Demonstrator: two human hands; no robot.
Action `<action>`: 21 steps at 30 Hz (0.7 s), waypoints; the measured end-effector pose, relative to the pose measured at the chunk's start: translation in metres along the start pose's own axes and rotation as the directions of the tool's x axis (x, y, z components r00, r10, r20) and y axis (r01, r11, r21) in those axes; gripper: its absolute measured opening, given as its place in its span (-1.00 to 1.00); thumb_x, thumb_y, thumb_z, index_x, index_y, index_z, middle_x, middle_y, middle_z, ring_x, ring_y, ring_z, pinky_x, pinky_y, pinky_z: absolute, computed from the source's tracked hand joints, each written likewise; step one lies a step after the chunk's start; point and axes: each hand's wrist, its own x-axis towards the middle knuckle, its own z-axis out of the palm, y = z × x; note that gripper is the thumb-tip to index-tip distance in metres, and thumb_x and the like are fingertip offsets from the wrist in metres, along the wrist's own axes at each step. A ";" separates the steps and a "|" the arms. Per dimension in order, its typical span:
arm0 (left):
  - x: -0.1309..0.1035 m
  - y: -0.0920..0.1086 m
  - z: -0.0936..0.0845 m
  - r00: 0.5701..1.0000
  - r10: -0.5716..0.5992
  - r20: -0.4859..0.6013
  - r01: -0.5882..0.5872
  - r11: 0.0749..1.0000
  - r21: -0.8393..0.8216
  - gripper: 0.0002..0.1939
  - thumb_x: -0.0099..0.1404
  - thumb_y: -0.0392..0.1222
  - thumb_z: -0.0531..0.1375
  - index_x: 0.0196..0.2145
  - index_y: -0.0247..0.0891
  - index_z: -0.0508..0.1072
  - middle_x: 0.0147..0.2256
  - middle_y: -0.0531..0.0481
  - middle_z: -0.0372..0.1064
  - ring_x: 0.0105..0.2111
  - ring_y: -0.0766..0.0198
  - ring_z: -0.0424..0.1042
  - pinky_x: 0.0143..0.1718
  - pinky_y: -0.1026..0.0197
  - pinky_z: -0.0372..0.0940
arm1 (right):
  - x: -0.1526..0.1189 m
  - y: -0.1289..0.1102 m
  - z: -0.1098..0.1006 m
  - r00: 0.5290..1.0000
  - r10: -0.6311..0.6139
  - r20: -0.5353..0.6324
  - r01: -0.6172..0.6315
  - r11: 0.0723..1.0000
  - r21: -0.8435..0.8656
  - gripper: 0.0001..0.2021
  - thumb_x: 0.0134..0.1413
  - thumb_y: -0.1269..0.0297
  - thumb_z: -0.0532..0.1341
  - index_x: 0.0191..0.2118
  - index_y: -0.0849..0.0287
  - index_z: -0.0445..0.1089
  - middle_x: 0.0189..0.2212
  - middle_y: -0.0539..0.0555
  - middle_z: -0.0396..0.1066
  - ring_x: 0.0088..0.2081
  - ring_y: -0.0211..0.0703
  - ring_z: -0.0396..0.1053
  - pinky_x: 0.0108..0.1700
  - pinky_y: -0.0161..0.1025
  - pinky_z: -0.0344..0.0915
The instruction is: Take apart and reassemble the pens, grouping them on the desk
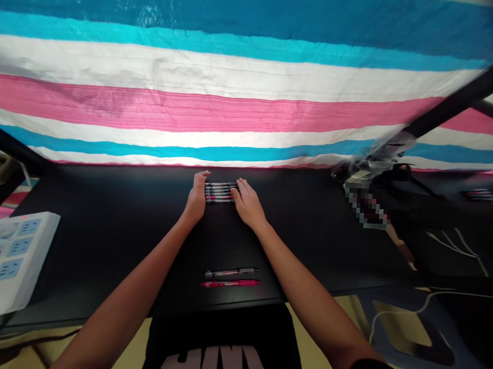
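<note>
Pens [219, 192] lie on a black table [116, 216] before striped sheeting [234, 112].

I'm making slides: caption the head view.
Left hand and right hand bracket a row of pens on a black table.

Pens [219, 192], mostly clear-barrelled with dark parts, one reddish near the front; aligned side by side in a close, parallel row, crosswise between left hand [195, 199] and right hand [249, 205].
</note>
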 end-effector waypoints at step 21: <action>-0.069 0.083 0.009 0.406 0.127 0.905 -0.593 0.790 0.155 -0.61 0.17 0.09 0.46 -0.48 -0.23 0.44 -0.43 0.04 0.39 -0.40 0.26 0.37 -0.33 0.20 0.24 | 0.004 0.018 -0.021 0.901 0.246 -0.356 -0.089 0.911 0.403 -0.50 0.40 -0.03 -0.08 -0.12 0.19 0.50 -0.01 0.28 0.54 0.08 0.06 0.46 0.25 -0.01 0.28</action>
